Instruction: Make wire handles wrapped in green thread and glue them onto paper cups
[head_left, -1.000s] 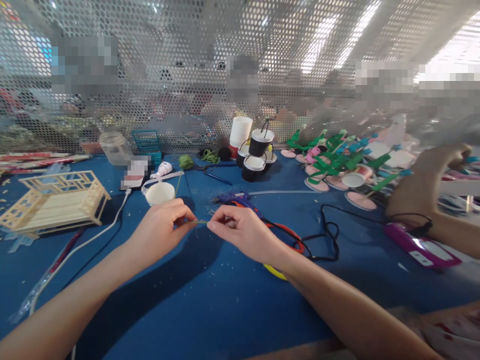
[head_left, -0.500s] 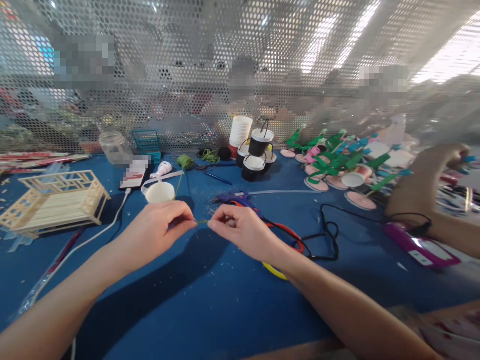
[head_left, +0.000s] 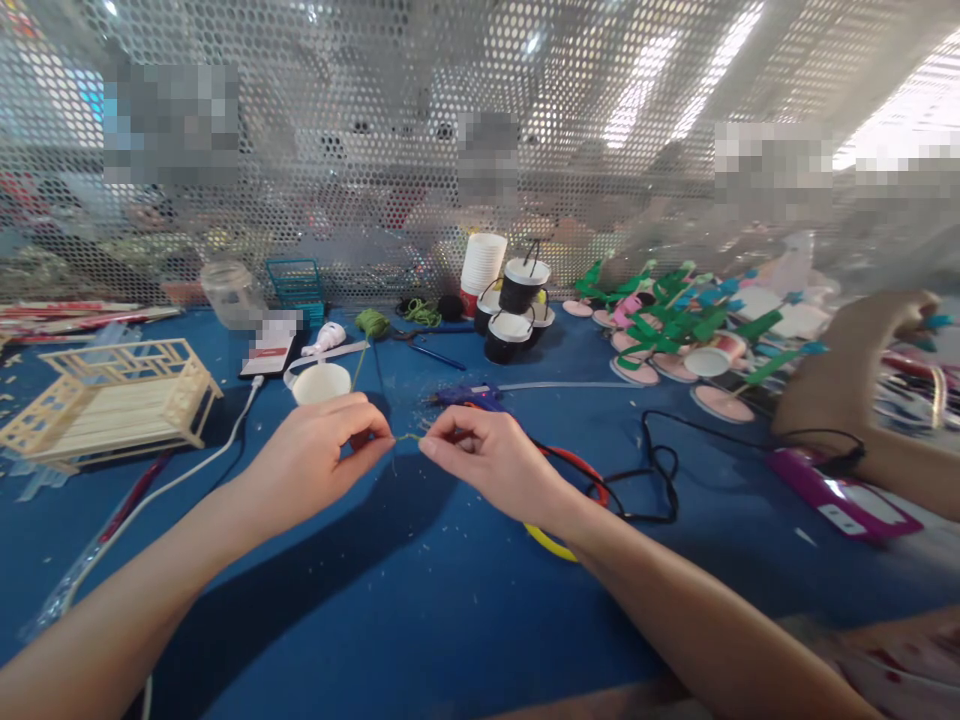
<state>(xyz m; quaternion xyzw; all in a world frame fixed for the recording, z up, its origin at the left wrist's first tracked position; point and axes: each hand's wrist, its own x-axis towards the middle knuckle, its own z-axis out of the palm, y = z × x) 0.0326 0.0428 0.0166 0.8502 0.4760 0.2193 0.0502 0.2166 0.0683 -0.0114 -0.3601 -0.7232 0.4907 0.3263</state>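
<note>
A thin strand of green yarn [head_left: 409, 437] spans the small gap between my two hands, above the blue table. My left hand [head_left: 322, 445] pinches one end of it between thumb and fingers. The other end is pinched by my right hand [head_left: 484, 450]. Behind my left hand, a length of yarn leads up to a green yarn ball [head_left: 372, 323]. A white paper cup [head_left: 321, 382] stands just beyond my left hand. Past my right hand lies a blue glue gun [head_left: 476, 395] with a clear glue stick in its back.
At left stand a wooden stick model bed [head_left: 112, 400] and a phone [head_left: 271, 345] on a white cable. Black buckets [head_left: 510, 335] and stacked cups [head_left: 484, 265] stand behind. Paper flowers [head_left: 690, 320], a purple power strip [head_left: 840, 495] and another person's arm [head_left: 832, 390] are at right.
The strand between my hands has gone from taut and straight to slightly slack and kinked. Both hands have stayed almost in place, still pinching.
</note>
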